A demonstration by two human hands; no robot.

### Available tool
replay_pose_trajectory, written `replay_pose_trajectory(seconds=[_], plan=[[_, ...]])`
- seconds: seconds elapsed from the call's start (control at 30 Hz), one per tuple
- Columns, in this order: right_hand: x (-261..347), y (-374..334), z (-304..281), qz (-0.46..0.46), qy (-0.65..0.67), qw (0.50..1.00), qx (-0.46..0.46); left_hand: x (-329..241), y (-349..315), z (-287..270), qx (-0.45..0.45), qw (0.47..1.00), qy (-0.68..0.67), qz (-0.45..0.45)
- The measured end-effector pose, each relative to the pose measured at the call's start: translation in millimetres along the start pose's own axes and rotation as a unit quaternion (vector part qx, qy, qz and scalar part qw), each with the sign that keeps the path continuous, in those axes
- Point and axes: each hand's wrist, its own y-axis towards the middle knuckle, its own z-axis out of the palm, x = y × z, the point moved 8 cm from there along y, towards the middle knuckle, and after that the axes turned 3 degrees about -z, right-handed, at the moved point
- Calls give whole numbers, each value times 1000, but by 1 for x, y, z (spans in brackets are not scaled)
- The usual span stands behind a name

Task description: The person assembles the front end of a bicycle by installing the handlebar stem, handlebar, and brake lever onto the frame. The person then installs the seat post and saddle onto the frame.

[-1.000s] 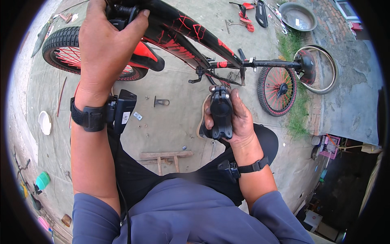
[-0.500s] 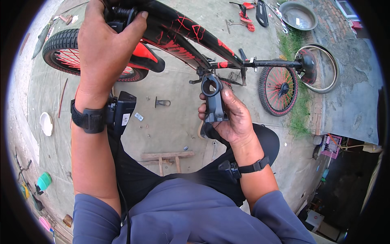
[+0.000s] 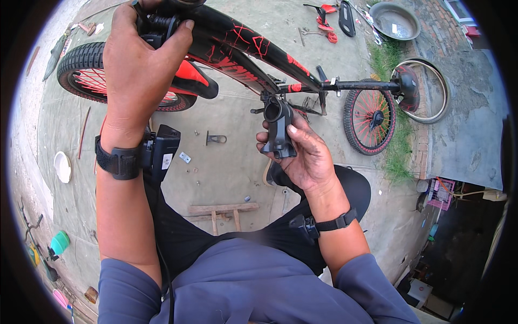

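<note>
My left hand is wrapped round the head end of a black and red bicycle frame, thumb to the right. The fork parts under its fingers are partly hidden. Below the frame, my right hand grips a black handlebar stem between thumb and fingers. The stem's round clamp opening points up, and its split end faces down toward me. It is held apart from my left hand. Beyond my left wrist shows a red-spoked wheel with a red and black mudguard.
Another red-spoked wheel is at the right, near the saddle and a bare rim. A metal bracket and several small parts lie on the ground sheet. A low wooden stool stands between my legs. A grey basin sits far right.
My right hand has turned the stem, so its round opening is seen more obliquely, and shifted it slightly left. My left hand keeps its grip on the frame with little movement.
</note>
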Motion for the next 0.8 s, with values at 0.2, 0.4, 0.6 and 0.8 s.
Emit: replay_pose_trajectory(seconds=[0.2,0.4,0.6,0.8], plan=[[1,0,1,-13,-25,1000,-12,3,0,0,-2,1000,8,-11],[0,1,0,-21,-28,999,-22,0,0,0,-5,1000,15,-10],[-1,1,-3,-28,-44,998,-31,-1,0,0,-1,1000,7,-11],[-1,0,-2,-31,-49,998,-34,-2,0,0,0,1000,1,-5]])
